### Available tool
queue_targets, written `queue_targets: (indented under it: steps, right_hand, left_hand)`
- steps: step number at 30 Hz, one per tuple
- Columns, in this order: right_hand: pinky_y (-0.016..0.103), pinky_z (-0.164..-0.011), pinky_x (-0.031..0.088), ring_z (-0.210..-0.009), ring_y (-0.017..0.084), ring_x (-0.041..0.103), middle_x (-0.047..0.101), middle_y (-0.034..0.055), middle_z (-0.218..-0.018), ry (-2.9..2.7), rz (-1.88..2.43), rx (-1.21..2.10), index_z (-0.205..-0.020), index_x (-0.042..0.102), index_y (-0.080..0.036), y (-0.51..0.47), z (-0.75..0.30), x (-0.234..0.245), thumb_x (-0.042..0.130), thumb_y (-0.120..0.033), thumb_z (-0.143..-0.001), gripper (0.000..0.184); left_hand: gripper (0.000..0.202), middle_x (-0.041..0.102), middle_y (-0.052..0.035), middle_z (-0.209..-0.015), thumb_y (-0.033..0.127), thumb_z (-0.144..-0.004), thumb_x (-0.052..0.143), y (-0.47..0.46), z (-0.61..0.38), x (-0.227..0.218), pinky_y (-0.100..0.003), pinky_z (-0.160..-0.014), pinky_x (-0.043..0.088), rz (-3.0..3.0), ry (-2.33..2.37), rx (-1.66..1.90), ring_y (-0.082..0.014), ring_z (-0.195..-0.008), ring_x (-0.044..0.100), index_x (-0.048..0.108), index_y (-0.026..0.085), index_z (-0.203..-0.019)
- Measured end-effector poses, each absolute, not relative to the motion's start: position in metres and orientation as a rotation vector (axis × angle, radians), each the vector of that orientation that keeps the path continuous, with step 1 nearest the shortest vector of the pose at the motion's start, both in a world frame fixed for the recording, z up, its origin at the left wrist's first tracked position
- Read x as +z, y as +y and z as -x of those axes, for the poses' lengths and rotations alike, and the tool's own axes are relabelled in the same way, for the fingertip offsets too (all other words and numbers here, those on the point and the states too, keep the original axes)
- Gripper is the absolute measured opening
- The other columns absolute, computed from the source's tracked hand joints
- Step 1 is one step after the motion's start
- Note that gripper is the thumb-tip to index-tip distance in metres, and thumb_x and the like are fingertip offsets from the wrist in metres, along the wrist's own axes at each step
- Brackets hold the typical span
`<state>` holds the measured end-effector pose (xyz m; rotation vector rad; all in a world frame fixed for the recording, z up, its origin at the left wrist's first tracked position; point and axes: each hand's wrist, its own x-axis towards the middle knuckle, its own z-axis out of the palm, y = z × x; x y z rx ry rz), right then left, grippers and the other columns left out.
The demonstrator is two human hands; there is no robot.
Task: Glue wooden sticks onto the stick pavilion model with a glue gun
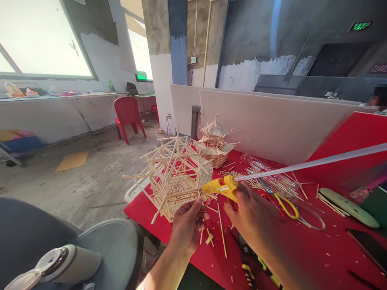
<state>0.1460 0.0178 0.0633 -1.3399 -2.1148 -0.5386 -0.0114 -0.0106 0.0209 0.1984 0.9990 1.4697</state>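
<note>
My right hand (252, 209) is wrapped around the grip of a yellow hot glue gun (220, 186). A long translucent glue stick (314, 164) sticks out of the gun's back toward the right. Its nozzle points left, at the lower right side of a wooden stick pavilion model (175, 177) with an open, partly slatted roof. Just below the nozzle, the thumb and forefinger of my left hand (188, 221) pinch what looks like a thin wooden stick at the model's edge; the fingers hide most of it.
Behind stands a smaller tiered pavilion (215, 141). Yellow-handled scissors (284, 205), loose sticks (272, 181) and black-and-yellow pliers (247, 257) lie on the red table (305, 249). A phone (369, 249) is at right. A white bottle (71, 264) lies on a grey stool (113, 249).
</note>
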Motion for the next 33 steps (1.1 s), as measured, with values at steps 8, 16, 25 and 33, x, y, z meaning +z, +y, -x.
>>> queue_targets:
  steps: [8,16,25,33]
  right_hand:
    - [0.031,-0.059,0.047,-0.066,0.018,0.065,0.068,0.007,-0.092,-2.118,1.328,-0.534,-0.094,0.057,-0.018,0.019,-0.1464,0.063,0.049,-0.019,-0.084,0.013]
    - [0.029,-0.055,0.042,-0.06,0.017,0.063,0.068,0.0038,-0.085,-2.068,1.277,-0.573,-0.089,0.057,-0.019,0.0178,-0.1467,0.0646,0.051,-0.021,-0.081,0.01]
    - [0.029,-0.055,0.039,-0.059,0.016,0.061,0.067,0.0016,-0.086,-2.082,1.293,-0.561,-0.092,0.058,-0.019,0.0136,-0.1481,0.0685,0.054,-0.019,-0.078,0.015]
    - [0.029,-0.053,0.037,-0.057,0.015,0.059,0.067,0.0024,-0.088,-2.084,1.28,-0.586,-0.093,0.057,-0.02,0.0119,-0.1499,0.0661,0.049,-0.018,-0.081,0.014]
  left_hand:
    - [0.038,0.066,-0.0025,-0.062,0.028,-0.049,0.095,-0.0118,0.015,0.0209,-0.015,-0.036,0.046,-0.231,0.938,1.48,-0.0088,-0.05,0.059,0.07,0.009,-0.072]
    - [0.037,0.066,-0.0027,-0.063,0.027,-0.05,0.095,-0.0115,0.0156,0.0183,-0.014,-0.034,0.045,-0.224,0.943,1.484,-0.0084,-0.049,0.058,0.071,0.009,-0.072]
    - [0.039,0.066,-0.0017,-0.061,0.028,-0.048,0.096,-0.0105,0.0153,0.0202,-0.014,-0.034,0.044,-0.21,0.93,1.481,-0.0076,-0.047,0.057,0.071,0.009,-0.071]
    - [0.025,0.065,-0.0018,-0.059,0.017,-0.06,0.09,-0.0093,0.0149,0.0201,-0.013,-0.034,0.043,-0.187,0.913,1.482,-0.0068,-0.045,0.056,0.07,0.008,-0.072]
